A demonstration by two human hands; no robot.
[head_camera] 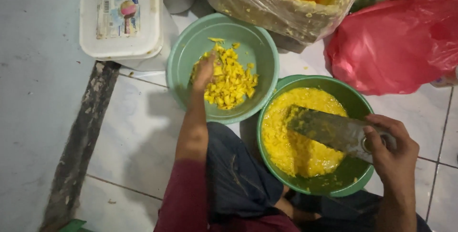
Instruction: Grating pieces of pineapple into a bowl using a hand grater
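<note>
My left hand (204, 72) reaches into a green bowl (188, 53) and rests on the yellow chopped pieces (234, 81) inside it; whether its fingers grip any pieces I cannot tell. My right hand (391, 146) grips the end of a flat metal grater (329, 129). The grater lies slanted over a second green bowl (355, 100), which holds yellow grated mash (291, 136). This bowl stands in front of my knees on the tiled floor.
A white lidded plastic tub (121, 17) stands at the far left. A clear bag of yellow material (281, 0) sits behind the bowls, and a red plastic bag (396, 43) lies at the right. A dark strip (86, 131) runs along the floor at the left.
</note>
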